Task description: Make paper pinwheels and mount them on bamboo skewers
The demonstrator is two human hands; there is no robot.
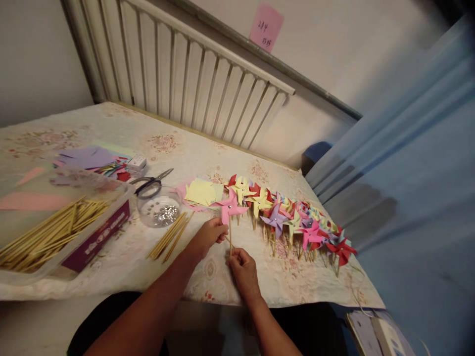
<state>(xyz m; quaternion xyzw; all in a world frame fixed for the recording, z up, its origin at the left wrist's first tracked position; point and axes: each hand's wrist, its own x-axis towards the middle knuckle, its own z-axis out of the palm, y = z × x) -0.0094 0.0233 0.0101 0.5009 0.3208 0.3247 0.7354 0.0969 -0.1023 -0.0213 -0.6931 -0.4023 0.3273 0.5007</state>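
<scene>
A pink paper pinwheel [230, 206] on a thin wooden stick stands upright in front of me. My right hand [245, 273] is closed, pinching the lower end of that stick. Just below the paper blades, my left hand [212, 231] has its fingers closed at the pinwheel's lower left blade. To the right stand several finished pinwheels [274, 220] in yellow, purple, green, pink and red. Cut paper squares [202, 192], yellow on top, lie behind my left hand. Left of it, loose wooden sticks [170, 236] rest on the floral cloth.
A round clear dish [158, 210] holds small metal pieces. Dark-handled scissors [152, 184] lie behind it. At left is a plastic box [126, 195] with many sticks; coloured paper [85, 157] lies behind. A radiator [200, 74] runs along the back, and a blue curtain [408, 148] hangs at right.
</scene>
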